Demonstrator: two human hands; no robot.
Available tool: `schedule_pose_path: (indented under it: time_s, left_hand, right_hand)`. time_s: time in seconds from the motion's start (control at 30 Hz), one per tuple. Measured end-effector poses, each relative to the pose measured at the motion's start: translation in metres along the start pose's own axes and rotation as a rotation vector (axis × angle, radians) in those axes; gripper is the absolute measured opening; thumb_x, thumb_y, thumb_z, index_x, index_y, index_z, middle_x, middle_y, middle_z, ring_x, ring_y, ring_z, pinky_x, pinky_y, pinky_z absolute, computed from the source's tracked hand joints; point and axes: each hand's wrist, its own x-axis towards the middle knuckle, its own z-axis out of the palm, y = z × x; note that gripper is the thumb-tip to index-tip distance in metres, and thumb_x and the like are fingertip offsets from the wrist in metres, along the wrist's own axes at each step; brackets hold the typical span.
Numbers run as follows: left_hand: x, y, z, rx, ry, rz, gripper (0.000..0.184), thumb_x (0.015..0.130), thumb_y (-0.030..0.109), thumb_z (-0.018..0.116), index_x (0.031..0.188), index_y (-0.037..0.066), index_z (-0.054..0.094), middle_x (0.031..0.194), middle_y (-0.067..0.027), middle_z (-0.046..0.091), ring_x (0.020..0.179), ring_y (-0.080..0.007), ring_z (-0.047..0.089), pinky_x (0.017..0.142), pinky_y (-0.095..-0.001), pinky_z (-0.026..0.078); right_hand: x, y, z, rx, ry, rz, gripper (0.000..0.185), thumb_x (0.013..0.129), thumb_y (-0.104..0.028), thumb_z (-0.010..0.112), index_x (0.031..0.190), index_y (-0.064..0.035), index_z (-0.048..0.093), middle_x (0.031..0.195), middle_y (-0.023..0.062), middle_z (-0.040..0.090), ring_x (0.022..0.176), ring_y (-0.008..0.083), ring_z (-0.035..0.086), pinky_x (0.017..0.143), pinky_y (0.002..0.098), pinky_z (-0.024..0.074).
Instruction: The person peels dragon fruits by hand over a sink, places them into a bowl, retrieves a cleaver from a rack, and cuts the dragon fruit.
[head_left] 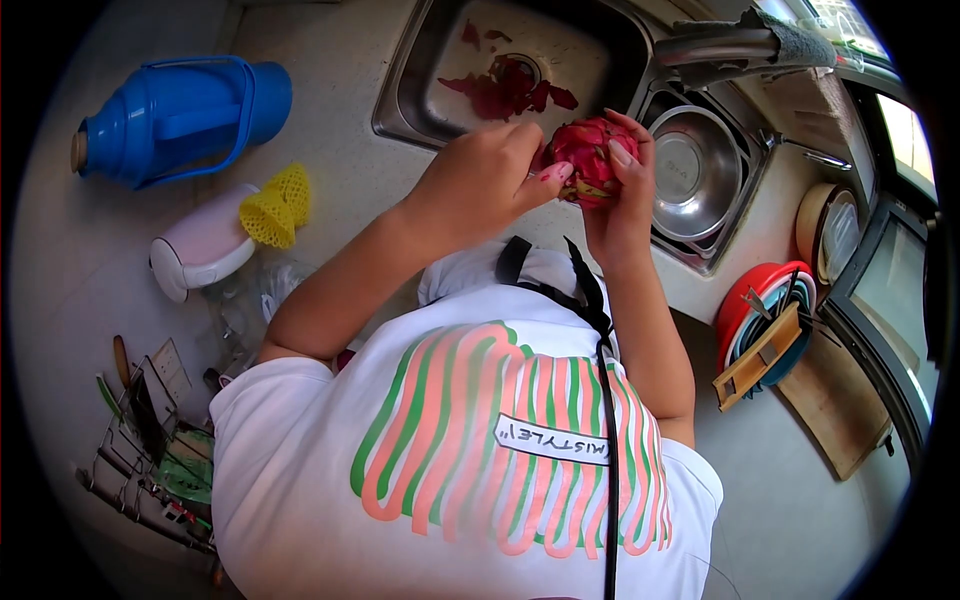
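Note:
A red dragon fruit [588,160] with scaly skin is held over the near edge of the sink [400,100]. My right hand [622,185] wraps round its right side, with the thumb on top. At its left side my left hand [490,180] is closed in a pinch, its thumb pressed on the fruit and stained red. The tips of the left fingers are partly hidden, so any piece of peel between them cannot be made out. Torn pieces of red peel [500,92] lie around the drain in the sink basin below.
Right of the hands a steel bowl [690,170] sits in the second basin, under the faucet [720,45]. A blue thermos [180,120], a pink and white appliance [205,240] and yellow foam netting [275,207] are on the left. Stacked basins [740,315] stand at the right.

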Motion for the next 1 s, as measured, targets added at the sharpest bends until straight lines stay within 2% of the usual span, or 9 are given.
schedule_pose_path:
  time_s: [0.07, 0.17, 0.27, 0.57, 0.67, 0.77, 0.87, 0.97, 1.0]
  left_hand:
    - [0.0, -0.001, -0.002, -0.017, -0.027, 0.019, 0.03, 0.096, 0.028, 0.059, 0.092, -0.002, 0.053, 0.079, -0.0205, 0.059, 0.071, -0.0395, 0.061, 0.062, -0.0452, 0.047]
    - [0.001, -0.005, -0.002, -0.019, -0.057, 0.046, 0.027, 0.097, 0.025, 0.058, 0.092, -0.001, 0.052, 0.078, -0.0207, 0.059, 0.072, -0.0402, 0.061, 0.062, -0.0459, 0.046]
    - [-0.001, 0.001, 0.0, -0.006, -0.034, 0.083, 0.025, 0.097, 0.023, 0.058, 0.089, 0.0, 0.051, 0.074, -0.0202, 0.057, 0.069, -0.0398, 0.06, 0.06, -0.0451, 0.045]
    - [-0.004, 0.004, 0.011, -0.253, 0.15, 0.078, 0.025, 0.096, 0.014, 0.053, 0.077, 0.0, 0.048, 0.065, -0.0135, 0.049, 0.056, -0.0276, 0.048, 0.055, -0.0366, 0.04]
    - [-0.005, 0.005, 0.015, -0.395, 0.165, -0.002, 0.025, 0.097, 0.015, 0.052, 0.078, -0.001, 0.049, 0.064, -0.0118, 0.05, 0.056, -0.0219, 0.049, 0.055, -0.0347, 0.04]
    - [-0.002, 0.007, 0.011, -0.373, 0.165, 0.026, 0.027, 0.098, 0.017, 0.052, 0.078, 0.0, 0.05, 0.063, -0.0101, 0.051, 0.056, -0.0176, 0.049, 0.054, -0.0334, 0.04]
    - [0.001, 0.005, 0.003, -0.427, 0.065, -0.069, 0.028, 0.098, 0.019, 0.055, 0.078, 0.0, 0.051, 0.063, -0.009, 0.051, 0.056, -0.017, 0.049, 0.054, -0.0324, 0.04]
    - [0.002, 0.008, -0.005, -0.297, 0.043, -0.027, 0.032, 0.097, 0.024, 0.058, 0.078, -0.001, 0.052, 0.06, -0.0078, 0.049, 0.057, -0.0155, 0.05, 0.054, -0.0312, 0.039]
    - [0.001, 0.009, -0.007, -0.293, 0.0, -0.079, 0.03, 0.096, 0.025, 0.058, 0.082, 0.0, 0.053, 0.065, -0.0081, 0.052, 0.061, -0.015, 0.051, 0.056, -0.0308, 0.041]
  right_hand:
    - [-0.001, 0.001, 0.0, -0.084, 0.02, -0.008, 0.049, 0.088, -0.028, 0.058, 0.131, -0.0081, 0.046, 0.12, 0.0136, 0.058, 0.106, 0.0243, 0.063, 0.085, 0.0355, 0.0557]
    - [-0.004, -0.002, 0.001, 0.01, 0.023, 0.038, 0.043, 0.089, -0.02, 0.061, 0.127, -0.0057, 0.048, 0.116, 0.0132, 0.059, 0.102, 0.0215, 0.064, 0.085, 0.0319, 0.0555]
    - [-0.005, 0.001, 0.0, 0.05, 0.03, 0.054, 0.042, 0.089, -0.02, 0.06, 0.126, -0.0057, 0.048, 0.115, 0.0129, 0.059, 0.103, 0.0221, 0.064, 0.085, 0.0325, 0.0555]
    - [-0.005, -0.001, 0.003, 0.109, -0.005, 0.074, 0.043, 0.088, -0.025, 0.056, 0.127, -0.006, 0.048, 0.119, 0.0136, 0.059, 0.105, 0.0242, 0.064, 0.086, 0.0352, 0.0556]
    - [-0.006, -0.003, 0.004, 0.17, -0.027, 0.104, 0.043, 0.089, -0.026, 0.055, 0.127, -0.0067, 0.048, 0.119, 0.0122, 0.059, 0.105, 0.024, 0.064, 0.086, 0.0354, 0.0557]
    - [-0.003, -0.003, 0.001, 0.201, -0.069, 0.122, 0.043, 0.089, -0.027, 0.054, 0.127, -0.0073, 0.048, 0.119, 0.0111, 0.06, 0.105, 0.0235, 0.064, 0.084, 0.0344, 0.0563]
    - [0.0, -0.004, 0.003, 0.102, -0.035, 0.051, 0.043, 0.09, -0.026, 0.054, 0.127, -0.0068, 0.048, 0.119, 0.0119, 0.059, 0.105, 0.023, 0.064, 0.081, 0.0338, 0.0571]
    - [0.001, -0.007, 0.005, 0.067, -0.007, 0.023, 0.043, 0.089, -0.025, 0.055, 0.127, -0.0055, 0.048, 0.118, 0.0132, 0.059, 0.105, 0.0232, 0.064, 0.082, 0.0342, 0.0569]
    - [0.001, -0.007, 0.005, 0.063, -0.011, 0.017, 0.044, 0.089, -0.025, 0.056, 0.127, -0.0051, 0.048, 0.119, 0.0137, 0.059, 0.106, 0.0234, 0.064, 0.084, 0.0345, 0.0565]
